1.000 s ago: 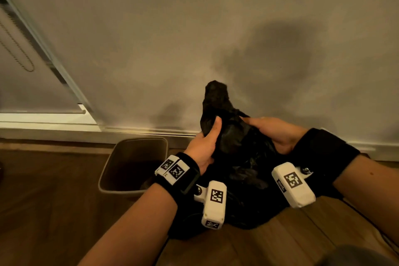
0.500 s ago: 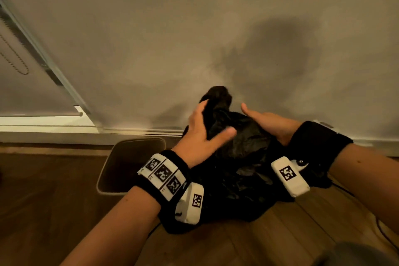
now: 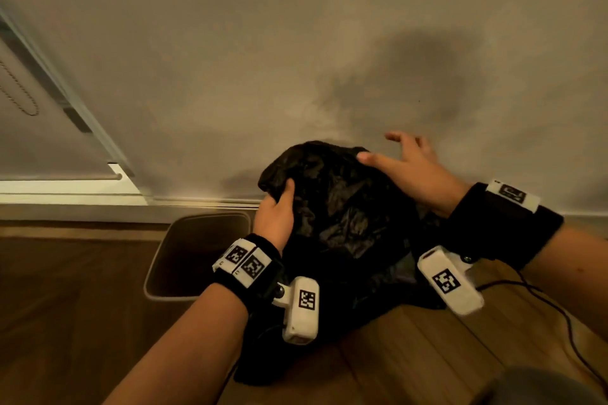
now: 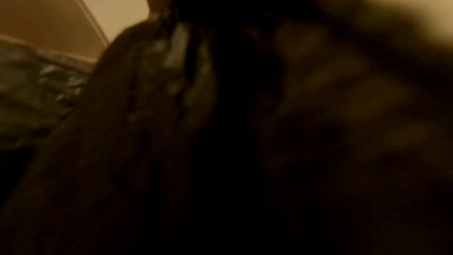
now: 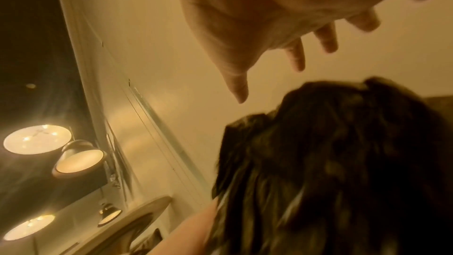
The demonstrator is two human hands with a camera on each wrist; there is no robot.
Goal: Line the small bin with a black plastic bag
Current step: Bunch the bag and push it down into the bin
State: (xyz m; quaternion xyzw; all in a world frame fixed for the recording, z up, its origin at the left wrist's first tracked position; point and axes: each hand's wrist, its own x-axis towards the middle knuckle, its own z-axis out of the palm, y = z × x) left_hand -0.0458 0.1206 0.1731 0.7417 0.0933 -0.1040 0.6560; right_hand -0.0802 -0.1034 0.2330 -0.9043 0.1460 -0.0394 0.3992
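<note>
A crumpled black plastic bag (image 3: 342,217) bulges up in front of me, above the wooden floor and against the wall. My left hand (image 3: 274,214) grips its left edge, thumb over the plastic. Over the bag's top right, my right hand (image 3: 408,168) is lifted with its fingers spread and holds nothing; the right wrist view shows that right hand (image 5: 269,32) clear above the bag (image 5: 343,162). The small beige bin (image 3: 194,256) stands on the floor to the left, below my left wrist, its inside dark. Dark blurred bag plastic (image 4: 220,123) fills the left wrist view.
A plain wall (image 3: 296,43) rises just behind the bag, with a skirting board along its foot. A white frame with a bead chain (image 3: 19,99) is at the left. A thin cable (image 3: 543,302) trails over the wooden floor at the right.
The bag has spread from a narrow bunched peak into a wide dome. My right hand has let go and lifted off with its fingers spread. My left hand has slid down to the bag's left edge.
</note>
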